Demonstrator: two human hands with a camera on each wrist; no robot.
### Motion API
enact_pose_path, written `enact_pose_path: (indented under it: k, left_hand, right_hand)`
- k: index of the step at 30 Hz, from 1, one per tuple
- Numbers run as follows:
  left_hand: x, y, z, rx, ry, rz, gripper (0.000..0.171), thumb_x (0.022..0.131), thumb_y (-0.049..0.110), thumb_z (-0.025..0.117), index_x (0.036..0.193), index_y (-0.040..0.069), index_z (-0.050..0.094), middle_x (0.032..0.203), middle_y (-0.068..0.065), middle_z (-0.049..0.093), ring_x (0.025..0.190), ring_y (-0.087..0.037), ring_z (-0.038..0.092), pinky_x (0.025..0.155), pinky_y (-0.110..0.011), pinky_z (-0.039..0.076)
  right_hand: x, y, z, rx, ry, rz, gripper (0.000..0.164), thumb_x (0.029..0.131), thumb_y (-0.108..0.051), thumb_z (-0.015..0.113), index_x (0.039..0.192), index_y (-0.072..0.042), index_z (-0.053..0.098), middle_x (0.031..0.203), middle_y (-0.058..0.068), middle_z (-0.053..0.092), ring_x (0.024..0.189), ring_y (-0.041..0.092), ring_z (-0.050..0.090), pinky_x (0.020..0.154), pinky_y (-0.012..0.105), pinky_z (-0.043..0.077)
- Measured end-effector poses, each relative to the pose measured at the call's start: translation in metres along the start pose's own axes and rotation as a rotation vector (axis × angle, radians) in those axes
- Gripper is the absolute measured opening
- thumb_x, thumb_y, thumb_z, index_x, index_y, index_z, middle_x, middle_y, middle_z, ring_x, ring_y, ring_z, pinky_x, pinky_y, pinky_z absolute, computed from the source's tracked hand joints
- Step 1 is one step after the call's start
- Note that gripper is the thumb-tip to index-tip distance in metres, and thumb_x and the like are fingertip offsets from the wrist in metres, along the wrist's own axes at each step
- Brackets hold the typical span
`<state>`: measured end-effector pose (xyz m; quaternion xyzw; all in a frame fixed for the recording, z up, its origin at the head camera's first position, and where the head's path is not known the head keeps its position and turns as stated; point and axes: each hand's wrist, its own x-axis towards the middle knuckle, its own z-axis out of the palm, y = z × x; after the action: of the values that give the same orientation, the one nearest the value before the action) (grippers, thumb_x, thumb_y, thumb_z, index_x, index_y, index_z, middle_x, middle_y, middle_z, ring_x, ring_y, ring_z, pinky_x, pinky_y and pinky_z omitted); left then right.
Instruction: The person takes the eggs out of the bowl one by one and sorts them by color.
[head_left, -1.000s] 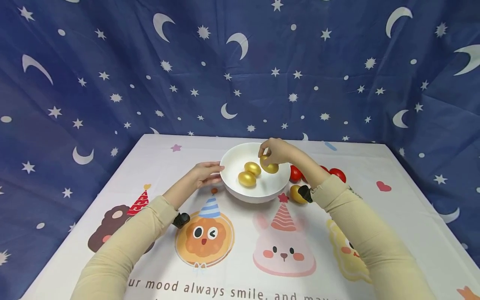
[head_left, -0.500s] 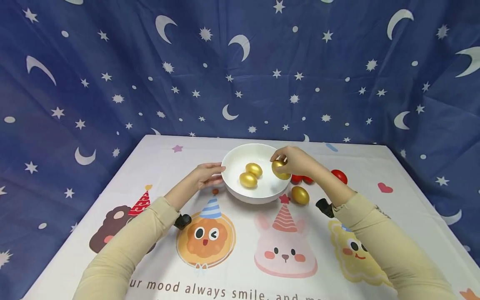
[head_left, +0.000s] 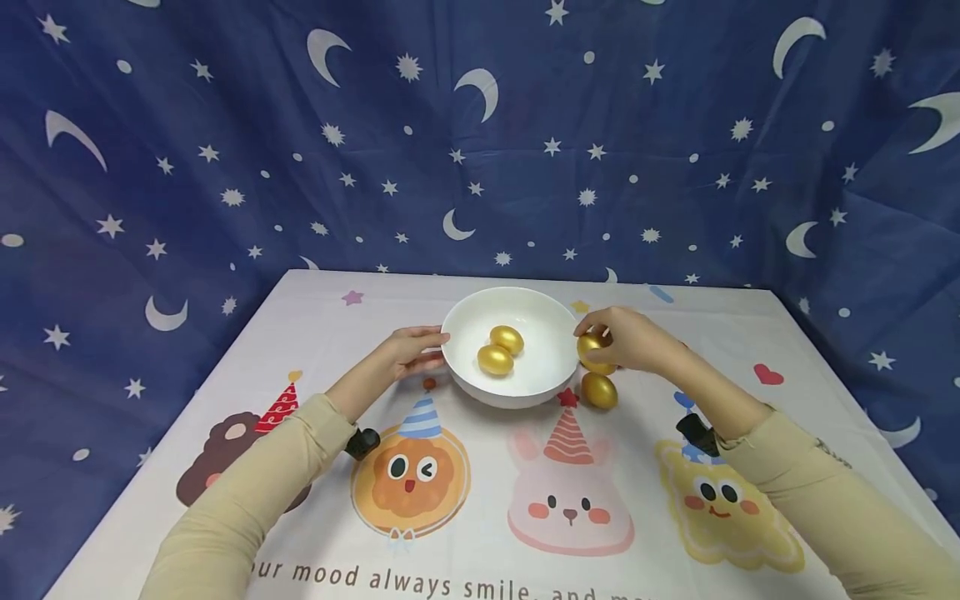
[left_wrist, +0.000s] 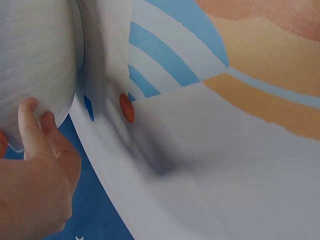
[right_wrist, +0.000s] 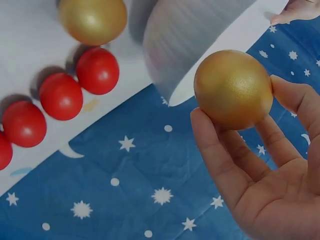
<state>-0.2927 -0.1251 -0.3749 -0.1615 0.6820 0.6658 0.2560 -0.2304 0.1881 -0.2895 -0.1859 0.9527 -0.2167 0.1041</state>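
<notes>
1. R grip [head_left: 628, 337] has thumb + fingertips round a gold egg [head_left: 595, 354], just beside the bowl's [head_left: 510, 399] R rim; can't tell if egg & bowl touch.
2. Main risk: glossy shell, fingertip-only hold, so egg could slip, drop & poss. roll.
3. Spare gold egg [head_left: 599, 391] sits near, beside bowl; setting the held one down carelessly could knock it. Ditto red eggs [right_wrist: 61, 96], lined up close by.
4. L grip [head_left: 415, 349]: fingers fairly straight against bowl's L side, not wrapped round it. Pushing too hard could slide bowl, jostling the two gold eggs [head_left: 496, 360] inside.
5. Surface [head_left: 330, 321]: white cloth w/ cartoon print + lettering.
6. Room: blue curtain [head_left: 525, 125] w/ white moons & stars behind & at sides.
</notes>
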Motion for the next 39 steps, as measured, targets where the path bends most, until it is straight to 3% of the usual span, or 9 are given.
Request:
enact_pose_path:
  k: [8,17,23,29,39]
  left_hand:
    - [0.001,0.001,0.001,0.011,-0.007,0.010,0.053,0.093,0.016,0.061,0.142,0.012,0.042,0.136,-0.015,0.047,0.069,-0.006,0.062,0.070,-0.015,0.061]
    - [0.000,-0.001,-0.001,0.003,0.000,0.016,0.052,0.093,0.016,0.061,0.142,0.013,0.043,0.123,-0.010,0.053,0.066,-0.005,0.063,0.066,-0.014,0.060]
    - [0.001,-0.001,0.000,-0.013,-0.008,0.008,0.054,0.093,0.016,0.061,0.143,0.013,0.042,0.125,-0.010,0.053,0.068,-0.006,0.063,0.070,-0.015,0.061]
    - [0.001,-0.003,-0.001,-0.016,-0.017,0.010,0.053,0.093,0.016,0.060,0.142,0.013,0.042,0.130,-0.012,0.051,0.067,-0.006,0.063,0.068,-0.014,0.061]
    - [0.000,-0.003,-0.002,-0.010,-0.028,0.011,0.054,0.093,0.017,0.060,0.144,0.014,0.040,0.141,-0.013,0.044,0.069,-0.005,0.062,0.070,-0.014,0.060]
  right_hand:
    - [-0.015,0.014,0.001,-0.050,0.053,0.006,0.026,0.078,-0.002,0.069,0.104,0.002,0.066,0.095,0.018,0.066,0.084,0.027,0.058,0.065,0.029,0.062]
    - [-0.026,0.034,0.006,-0.052,0.059,0.052,0.027,0.076,-0.001,0.070,0.102,0.004,0.063,0.090,0.017,0.065,0.079,0.026,0.056,0.065,0.032,0.062]
    - [-0.032,0.043,0.011,-0.048,0.054,0.079,0.026,0.076,-0.001,0.071,0.101,0.003,0.064,0.089,0.015,0.064,0.080,0.025,0.056,0.068,0.033,0.063]
    - [-0.033,0.051,0.018,-0.049,0.048,0.068,0.024,0.075,0.001,0.072,0.098,0.003,0.066,0.091,0.016,0.066,0.081,0.027,0.057,0.071,0.038,0.062]
    - [-0.020,0.065,0.027,-0.022,0.004,0.136,0.028,0.077,-0.001,0.074,0.103,0.005,0.067,0.101,0.021,0.066,0.085,0.028,0.056,0.077,0.040,0.062]
